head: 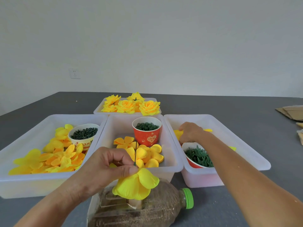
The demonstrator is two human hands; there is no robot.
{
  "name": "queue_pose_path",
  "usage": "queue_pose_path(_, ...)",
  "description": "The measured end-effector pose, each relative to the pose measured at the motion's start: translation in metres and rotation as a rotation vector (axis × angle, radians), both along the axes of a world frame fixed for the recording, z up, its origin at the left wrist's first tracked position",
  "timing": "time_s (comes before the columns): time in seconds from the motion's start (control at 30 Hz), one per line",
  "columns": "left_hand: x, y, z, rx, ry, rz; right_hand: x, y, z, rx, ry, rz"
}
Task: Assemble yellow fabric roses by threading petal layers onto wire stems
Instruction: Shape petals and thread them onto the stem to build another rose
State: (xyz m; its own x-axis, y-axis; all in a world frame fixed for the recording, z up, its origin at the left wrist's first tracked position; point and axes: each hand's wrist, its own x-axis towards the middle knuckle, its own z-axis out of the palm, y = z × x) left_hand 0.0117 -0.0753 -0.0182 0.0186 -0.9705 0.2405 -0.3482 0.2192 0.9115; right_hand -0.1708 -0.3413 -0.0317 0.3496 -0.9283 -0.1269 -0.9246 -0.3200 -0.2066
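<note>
Mid-threading: the left hand [105, 167] pinches the stem [135, 153] with petals [137, 184] hanging near centre, while the right hand's [191, 132] curled fingers reach a petal [177, 134] in the right bin [229, 128], next to be threaded on.

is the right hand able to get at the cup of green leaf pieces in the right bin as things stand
Probably yes. The right hand is already inside the right bin, touching a yellow petal at its far end, and the open cup sits just under its wrist with nothing covering it.
</note>
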Motion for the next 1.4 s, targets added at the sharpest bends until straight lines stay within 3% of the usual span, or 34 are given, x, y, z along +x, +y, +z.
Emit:
queue_pose_path(0.17,-0.002,0.003,0.001,0.002,0.003,0.007,0.008,-0.002,-0.013,-0.168,0.026,-0.049)
queue_pose_path(0.37,-0.002,0.002,0.001,0.000,0.006,0.017,0.002,-0.001,-0.004,0.045,0.045,-0.021)
queue_pose_path(0.53,0.000,0.002,-0.001,-0.011,0.001,0.013,0.011,-0.004,-0.012,-0.151,0.038,-0.050)
queue_pose_path(0.67,0.001,0.002,-0.003,-0.017,0.006,0.007,0.000,-0.011,-0.009,-0.263,-0.312,-0.136)
queue_pose_path(0.77,0.001,0.001,-0.003,-0.018,0.012,0.004,-0.016,-0.012,0.006,-0.368,-0.695,-0.283)
queue_pose_path(0.87,0.000,0.002,-0.003,-0.031,0.015,0.004,-0.028,-0.003,0.025,-0.167,-1.234,-0.454)
queue_pose_path(0.93,0.000,0.002,-0.003,-0.039,0.015,0.008,-0.034,0.009,0.034,-0.019,-1.454,-0.508)
queue_pose_path(1.23,-0.001,0.002,-0.002,-0.029,0.033,0.016,-0.027,0.090,0.051,0.281,-1.517,-0.279)
queue_pose_path(1.4,-0.002,0.003,-0.003,-0.027,0.043,0.021,-0.017,0.122,0.049,0.183,-1.391,-0.068)
